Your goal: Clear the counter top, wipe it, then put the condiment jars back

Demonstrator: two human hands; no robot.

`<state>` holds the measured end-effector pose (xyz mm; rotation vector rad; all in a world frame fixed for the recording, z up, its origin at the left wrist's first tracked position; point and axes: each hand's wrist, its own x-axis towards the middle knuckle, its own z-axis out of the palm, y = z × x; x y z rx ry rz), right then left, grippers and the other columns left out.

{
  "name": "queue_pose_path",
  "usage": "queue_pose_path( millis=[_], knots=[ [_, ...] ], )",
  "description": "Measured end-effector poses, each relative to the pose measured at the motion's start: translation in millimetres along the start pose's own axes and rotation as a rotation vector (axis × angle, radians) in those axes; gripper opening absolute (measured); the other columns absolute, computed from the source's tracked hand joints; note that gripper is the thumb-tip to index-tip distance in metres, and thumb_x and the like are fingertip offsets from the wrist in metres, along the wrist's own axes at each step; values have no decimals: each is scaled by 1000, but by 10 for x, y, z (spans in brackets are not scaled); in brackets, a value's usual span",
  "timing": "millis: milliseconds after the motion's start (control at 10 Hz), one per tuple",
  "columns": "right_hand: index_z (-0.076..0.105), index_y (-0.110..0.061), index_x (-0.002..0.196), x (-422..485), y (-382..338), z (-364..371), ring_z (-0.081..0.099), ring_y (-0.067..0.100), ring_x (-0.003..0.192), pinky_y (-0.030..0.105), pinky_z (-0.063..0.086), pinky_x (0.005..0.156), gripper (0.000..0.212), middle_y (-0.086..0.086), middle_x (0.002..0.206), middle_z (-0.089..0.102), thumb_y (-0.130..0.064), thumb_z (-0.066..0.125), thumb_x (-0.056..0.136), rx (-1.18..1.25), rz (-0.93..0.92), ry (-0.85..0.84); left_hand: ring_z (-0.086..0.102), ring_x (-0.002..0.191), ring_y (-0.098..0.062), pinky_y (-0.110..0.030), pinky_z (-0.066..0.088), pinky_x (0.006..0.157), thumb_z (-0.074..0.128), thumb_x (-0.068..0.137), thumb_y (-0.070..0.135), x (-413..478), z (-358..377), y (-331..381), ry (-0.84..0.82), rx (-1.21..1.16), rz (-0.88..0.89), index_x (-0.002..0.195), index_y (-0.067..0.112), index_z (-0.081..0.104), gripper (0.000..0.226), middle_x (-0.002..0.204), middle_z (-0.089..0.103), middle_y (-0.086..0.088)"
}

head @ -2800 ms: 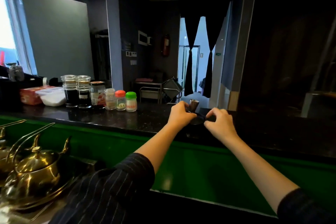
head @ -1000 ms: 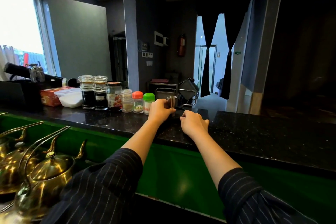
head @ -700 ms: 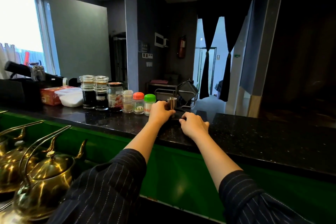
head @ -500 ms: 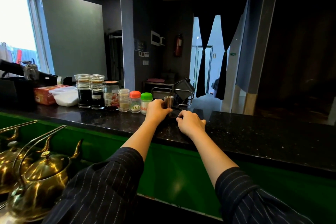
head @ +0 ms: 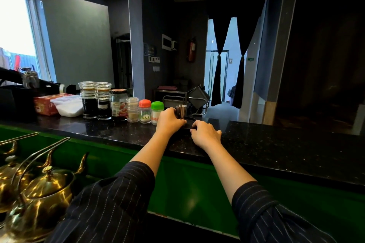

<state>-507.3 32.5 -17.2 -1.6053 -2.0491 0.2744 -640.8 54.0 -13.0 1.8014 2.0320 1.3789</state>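
While condiment jars (head: 116,103) already stand left of the steel cup (head: 181,110), the left hand (head: 169,120) and right hand (head: 206,134) grip its dark tray (head: 190,120), seemingly finishing.

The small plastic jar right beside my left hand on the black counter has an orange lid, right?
No. The head view shows the small plastic jar beside the left hand on the black counter has a green lid, not orange.
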Motion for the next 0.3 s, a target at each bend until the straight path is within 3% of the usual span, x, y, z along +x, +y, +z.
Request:
queue_pose_path(
  millis=[300],
  knots=[
    [53,-24,131,-37,-17,-40,48,26,124,43,28,102,33,5,128,58,-29,45,100,35,-1,-10,63,101,-21,-26,49,80,76,77,21,-30,-24,16,-8,-12,-17,122,5,56,52,109,67,-11]
  ],
)
